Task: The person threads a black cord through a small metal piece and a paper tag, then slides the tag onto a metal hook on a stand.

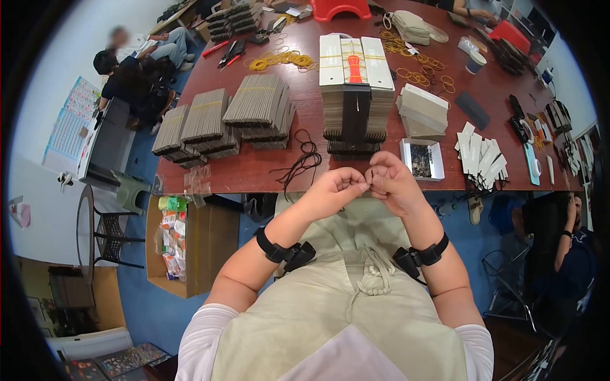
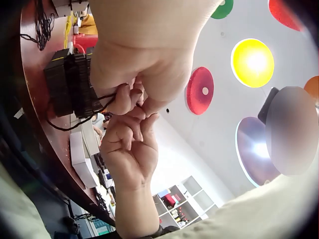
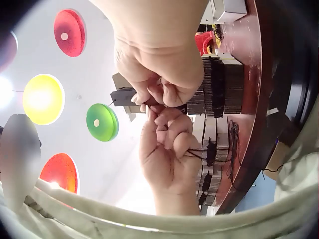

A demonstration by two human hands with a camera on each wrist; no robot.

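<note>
- While the left hand [image 1: 337, 190]'s fingers are pinching a thin black cord [image 2: 65, 129], the right hand [image 1: 394, 187] is pinching too, fingertips meeting.
- Cord's trailing in a loop by the desk [image 1: 308, 101].
- Banded stack [image 1: 380, 105]'s standing just beyond, loose cords [image 1: 310, 154] lying left.

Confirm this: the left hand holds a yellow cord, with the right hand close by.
Wrong on colour: the cord is black, as the left wrist view shows. The left hand does hold it, with the right hand close by.
</note>
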